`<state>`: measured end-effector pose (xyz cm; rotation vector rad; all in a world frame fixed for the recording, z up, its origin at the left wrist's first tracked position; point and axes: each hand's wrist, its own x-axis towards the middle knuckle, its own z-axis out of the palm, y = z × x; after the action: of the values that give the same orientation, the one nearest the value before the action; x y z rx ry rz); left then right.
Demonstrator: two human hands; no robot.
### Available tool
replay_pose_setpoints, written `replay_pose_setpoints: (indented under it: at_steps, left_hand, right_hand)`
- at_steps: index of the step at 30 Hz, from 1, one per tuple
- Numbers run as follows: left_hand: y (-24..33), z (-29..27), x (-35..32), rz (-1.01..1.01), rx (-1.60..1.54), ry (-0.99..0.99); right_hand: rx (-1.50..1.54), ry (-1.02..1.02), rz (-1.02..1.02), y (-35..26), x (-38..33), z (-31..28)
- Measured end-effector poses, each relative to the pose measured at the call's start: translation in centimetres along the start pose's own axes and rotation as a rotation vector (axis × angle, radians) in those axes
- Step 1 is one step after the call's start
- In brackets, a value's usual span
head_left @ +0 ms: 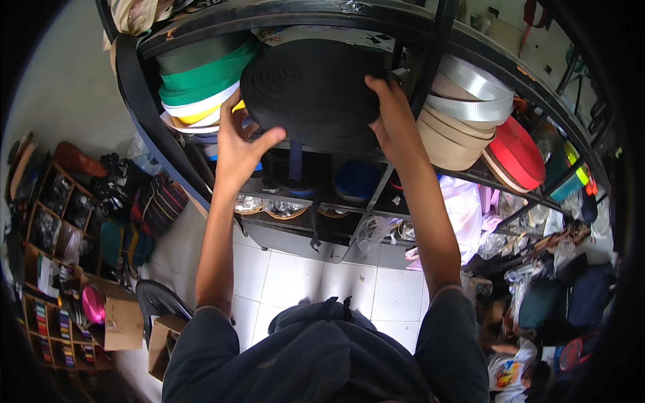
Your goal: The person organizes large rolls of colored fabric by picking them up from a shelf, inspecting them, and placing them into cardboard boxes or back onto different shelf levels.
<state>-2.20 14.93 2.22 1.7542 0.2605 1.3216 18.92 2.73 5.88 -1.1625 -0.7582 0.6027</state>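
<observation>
A large roll of black webbing (312, 91) sits at the front of the metal shelf, between my two hands. My left hand (243, 144) grips its left side, with the thumb along the front and the fingers partly hidden behind. On the opposite side, my right hand (390, 111) holds the roll, its fingertips on the top edge. Stacked just left of it are green webbing rolls (208, 75), with white and yellow ones below. Beyond a black upright on the right lie silver-grey rolls (470, 101) and beige rolls (453, 142).
A red roll (521, 154) stands farther right on the same rack. Lower shelves hold a blue round item (356, 180) and baskets (285, 209). At left are a cubby shelf (50, 322) and cardboard boxes (124, 321). Bags and fabric (537, 302) are piled at right.
</observation>
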Motion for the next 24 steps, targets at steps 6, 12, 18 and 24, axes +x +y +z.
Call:
replay_pose_setpoints:
  at_steps: [6, 12, 18, 24]
  left_hand:
    - [-5.6, 0.0, 5.2, -0.014, 0.185, -0.047]
    - [-5.5, 0.8, 7.2, 0.148, 0.536, -0.051]
    - [-6.5, 1.3, 7.0, 0.202, 0.526, -0.083]
    - [-6.9, 1.0, 6.1, 0.249, 0.492, -0.018]
  right_hand:
    - [-0.223, 0.166, -0.015, -1.1, 4.3, 1.5]
    - [-0.526, 0.279, 0.067, -1.3, 5.9, 0.4]
    - [-0.806, 0.363, 0.006, 0.4, 6.4, -1.1]
    - [-0.630, 0.415, -0.101, 2.2, 4.6, 0.6]
